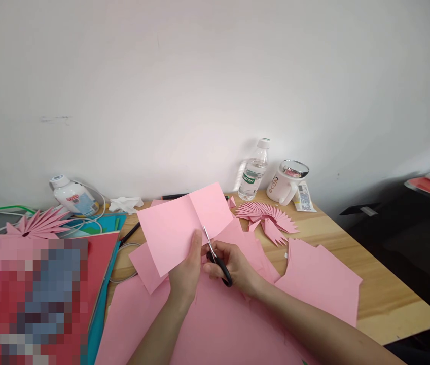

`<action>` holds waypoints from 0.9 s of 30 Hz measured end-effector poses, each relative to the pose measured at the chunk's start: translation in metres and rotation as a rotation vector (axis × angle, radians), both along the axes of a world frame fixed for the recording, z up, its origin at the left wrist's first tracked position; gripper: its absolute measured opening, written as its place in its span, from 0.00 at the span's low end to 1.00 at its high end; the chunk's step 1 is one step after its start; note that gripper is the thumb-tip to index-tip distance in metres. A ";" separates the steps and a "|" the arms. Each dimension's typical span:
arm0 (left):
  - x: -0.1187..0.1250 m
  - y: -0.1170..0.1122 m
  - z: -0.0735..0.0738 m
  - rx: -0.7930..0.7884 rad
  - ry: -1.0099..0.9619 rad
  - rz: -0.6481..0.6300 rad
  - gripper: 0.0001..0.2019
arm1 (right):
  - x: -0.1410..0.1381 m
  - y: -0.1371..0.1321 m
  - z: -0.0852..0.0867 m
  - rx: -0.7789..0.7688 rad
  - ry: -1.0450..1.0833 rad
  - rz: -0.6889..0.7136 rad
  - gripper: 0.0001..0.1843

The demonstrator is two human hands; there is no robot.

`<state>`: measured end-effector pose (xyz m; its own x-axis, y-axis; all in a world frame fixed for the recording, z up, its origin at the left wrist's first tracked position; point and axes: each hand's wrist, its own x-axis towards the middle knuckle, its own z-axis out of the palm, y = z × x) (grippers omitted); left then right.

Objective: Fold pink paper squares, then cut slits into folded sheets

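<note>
Between the thumb and fingers of my left hand is a sheet of pink paper, raised above the desk with a crease running down it. My right hand grips black-handled scissors. Their blades meet the sheet's lower edge just right of my left thumb, along the crease line. How far the blades are spread is hard to make out. Under both hands lie large pink sheets, and a smaller pink piece rests below the held sheet.
A water bottle, a white mug and a small packet stand by the wall. Folded pink paper fans lie at right and left. A white bottle, cables and a red folder are at left.
</note>
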<state>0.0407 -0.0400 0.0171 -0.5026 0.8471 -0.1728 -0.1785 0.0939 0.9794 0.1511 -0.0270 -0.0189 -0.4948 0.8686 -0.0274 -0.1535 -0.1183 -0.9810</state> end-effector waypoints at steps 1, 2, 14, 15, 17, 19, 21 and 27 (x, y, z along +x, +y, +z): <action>0.000 0.000 0.000 0.003 -0.002 -0.008 0.20 | 0.000 0.000 0.000 0.001 -0.003 -0.002 0.25; 0.000 0.000 -0.001 0.002 -0.005 -0.015 0.20 | 0.000 0.000 0.000 0.003 -0.003 -0.003 0.25; -0.004 0.003 -0.014 0.016 -0.020 -0.012 0.25 | -0.001 -0.001 0.004 -0.019 -0.014 -0.020 0.25; -0.004 0.003 -0.014 0.025 -0.014 -0.005 0.25 | 0.000 -0.001 0.004 -0.021 -0.016 -0.022 0.25; -0.004 0.003 -0.014 0.041 -0.001 0.010 0.25 | 0.000 -0.001 0.005 -0.023 -0.026 -0.026 0.25; -0.004 0.003 -0.013 0.049 0.007 0.017 0.25 | 0.000 -0.001 0.006 -0.026 -0.038 -0.030 0.26; -0.004 0.003 -0.013 0.038 0.006 0.012 0.25 | 0.000 -0.001 0.006 -0.033 -0.044 -0.031 0.26; -0.004 0.002 -0.018 0.035 -0.025 -0.038 0.25 | -0.002 -0.001 0.006 -0.040 -0.027 -0.040 0.25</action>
<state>0.0363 -0.0376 -0.0009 -0.4655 0.8715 -0.1543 -0.1996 0.0665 0.9776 0.1493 -0.0281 -0.0127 -0.4579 0.8858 -0.0755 -0.1321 -0.1518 -0.9795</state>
